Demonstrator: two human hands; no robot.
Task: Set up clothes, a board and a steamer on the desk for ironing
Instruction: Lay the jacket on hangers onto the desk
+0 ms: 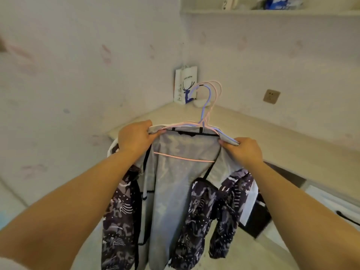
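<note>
The desk (253,125) wraps the corner in front of you, pale top, running L along 1 wall and R along the other. Over its near edge you're holding up the clothes (181,184): a dark patterned garment w/ a pale grey lining facing you, sleeves hanging down both sides, all of it in the air and not lying on the desk top.

Your left hand (135,136) has fingers curled round the L shoulder of the clothes, clamped on fabric at the hanger's end. Your right hand (243,150) pinches the R shoulder the same way, thumb on top. Hands are well apart, 1 at each shoulder, both forearms stretched fwd.

The hangers (209,98) sit inside the neck: looks like 3 stacked, pink and pale blue, hooks sticking up above the collar; a pink crossbar shows across the lining below.

Behind the hooks, in the desk's back corner, a white paper bag (185,85) w/ a blue deer print stands upright against the wall. A wall socket (271,96) is on the R wall above the desk. A shelf (272,11) runs along the top R w/ items on it, too blurred to tell.
</note>
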